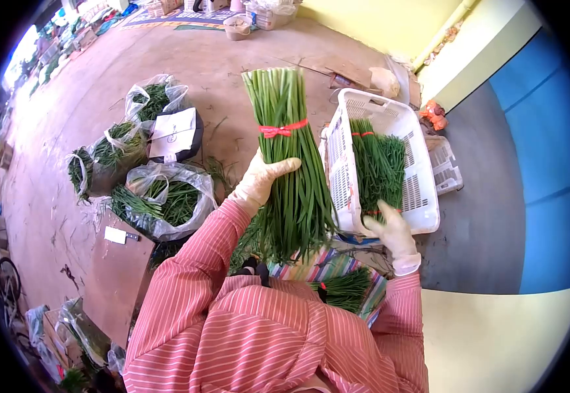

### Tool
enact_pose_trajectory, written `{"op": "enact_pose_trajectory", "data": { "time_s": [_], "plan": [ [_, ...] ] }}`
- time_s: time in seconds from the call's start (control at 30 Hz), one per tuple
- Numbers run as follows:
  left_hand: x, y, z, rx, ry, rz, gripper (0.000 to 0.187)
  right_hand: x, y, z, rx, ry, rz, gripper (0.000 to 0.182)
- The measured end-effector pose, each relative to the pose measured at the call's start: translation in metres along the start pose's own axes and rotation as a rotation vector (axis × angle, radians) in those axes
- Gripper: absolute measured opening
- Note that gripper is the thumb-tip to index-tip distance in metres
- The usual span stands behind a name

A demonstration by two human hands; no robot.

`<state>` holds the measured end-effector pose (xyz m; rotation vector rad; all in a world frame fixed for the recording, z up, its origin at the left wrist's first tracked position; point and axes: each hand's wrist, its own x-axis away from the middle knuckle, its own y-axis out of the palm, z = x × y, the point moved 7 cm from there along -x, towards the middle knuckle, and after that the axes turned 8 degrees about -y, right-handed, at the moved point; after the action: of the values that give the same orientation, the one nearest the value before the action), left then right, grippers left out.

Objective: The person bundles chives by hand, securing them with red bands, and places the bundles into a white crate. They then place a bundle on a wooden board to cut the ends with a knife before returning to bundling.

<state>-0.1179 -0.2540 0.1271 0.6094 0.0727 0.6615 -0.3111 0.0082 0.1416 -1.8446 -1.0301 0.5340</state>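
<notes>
A thick bundle of garlic chives [291,177], bound with red tape near its pale cut ends, stands upright in front of me. My left hand [258,180], in a pale glove, is closed round it below the tape, thumb across the stalks. To the right, my gloved right hand [395,237] is at the near rim of a white plastic crate [419,177], its fingers apart beside the red-taped chives. Inside the crate lie more chive bundles [383,164], also with red tape. Another tied bundle [347,289] rests on a striped cloth [311,267] close to my body.
Plastic bags of loose greens [173,203] stand on the floor at left, around a dark container with a white lid [173,134]. A cleaver [121,235] lies on a brown board [111,275]. A second white crate [447,167] sits beyond the first, near a yellow wall [376,26].
</notes>
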Motion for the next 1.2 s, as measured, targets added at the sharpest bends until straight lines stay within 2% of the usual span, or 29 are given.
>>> {"op": "enact_pose_trajectory", "data": {
  "time_s": [0.07,0.13,0.2,0.23,0.27,0.33,0.37,0.47,0.5,0.6,0.63,0.67,0.73,0.77,0.8,0.87,0.9,0.93,1.0,1.03,1.1,1.13,1.2],
  "plan": [
    [0.003,0.013,-0.005,0.008,0.001,-0.005,0.061,-0.013,-0.022,-0.081,-0.622,-0.080,0.102,0.079],
    [0.004,0.029,-0.014,-0.028,-0.050,-0.068,0.067,-0.033,-0.026,-0.111,-0.428,-0.306,0.225,0.081],
    [0.010,0.045,-0.010,-0.048,-0.069,-0.140,0.068,-0.048,-0.031,-0.138,-0.559,-0.385,0.226,0.086],
    [0.014,0.054,-0.010,-0.050,-0.109,-0.206,0.066,-0.064,-0.027,-0.159,-0.884,-0.499,0.069,0.086],
    [0.020,0.062,-0.010,-0.051,-0.151,-0.270,0.064,-0.061,-0.030,-0.171,-1.060,-0.476,-0.042,0.076],
    [0.025,0.073,-0.015,-0.091,-0.154,-0.298,0.069,-0.062,-0.018,-0.172,-1.202,-0.434,0.001,0.075],
    [0.027,0.076,-0.016,-0.090,-0.159,-0.290,0.071,-0.063,-0.015,-0.167,-1.293,-0.328,0.036,0.082],
    [0.028,0.082,-0.017,-0.066,-0.158,-0.274,0.076,-0.062,-0.020,-0.163,-1.250,-0.397,0.080,0.085],
    [0.029,0.083,-0.017,-0.044,-0.157,-0.266,0.079,-0.058,-0.036,-0.172,-1.140,-0.451,0.174,0.099],
    [0.029,0.089,-0.012,-0.068,-0.104,-0.235,0.086,-0.052,-0.041,-0.179,-1.149,-0.557,0.268,0.098],
    [0.038,0.097,0.005,-0.216,-0.005,-0.260,0.095,-0.054,-0.050,-0.182,-1.117,-0.557,0.250,0.118],
    [0.044,0.102,0.015,-0.278,0.044,-0.351,0.112,-0.044,-0.060,-0.183,-1.149,-0.524,0.262,0.118],
    [0.047,0.096,0.035,-0.528,0.167,-0.362,0.131,-0.032,-0.079,-0.197,-1.163,-0.532,0.260,0.119],
    [0.042,0.096,0.047,-0.554,0.172,-0.332,0.144,-0.030,-0.083,-0.203,-1.180,-0.533,0.221,0.120],
    [0.036,0.107,0.055,-0.470,0.192,-0.452,0.132,-0.031,-0.083,-0.204,-1.178,-0.538,0.222,0.120],
    [0.041,0.121,0.061,-0.166,0.022,-0.570,0.112,-0.037,-0.091,-0.212,-1.055,-0.677,0.291,0.120],
    [0.039,0.123,0.061,-0.111,-0.005,-0.551,0.099,-0.034,-0.102,-0.224,-1.053,-0.709,0.329,0.123],
    [0.036,0.123,0.062,-0.056,-0.028,-0.532,0.086,-0.031,-0.108,-0.218,-0.858,-0.756,0.520,0.117],
    [0.031,0.125,0.063,-0.040,-0.027,-0.546,0.084,-0.002,-0.133,-0.232,0.090,-0.925,0.972,0.080],
    [0.030,0.126,0.067,-0.025,0.010,-0.527,0.084,-0.002,-0.139,-0.234,0.095,-0.932,0.975,0.080],
    [0.027,0.125,0.069,-0.015,0.037,-0.511,0.084,-0.012,-0.125,-0.249,0.554,-0.901,0.663,0.048],
    [0.026,0.124,0.070,-0.013,0.035,-0.512,0.084,-0.013,-0.129,-0.250,0.556,-0.899,0.661,0.048],
    [0.022,0.124,0.068,-0.033,0.004,-0.499,0.083,-0.018,-0.126,-0.259,0.786,-1.028,0.620,0.042]
  ]
}}
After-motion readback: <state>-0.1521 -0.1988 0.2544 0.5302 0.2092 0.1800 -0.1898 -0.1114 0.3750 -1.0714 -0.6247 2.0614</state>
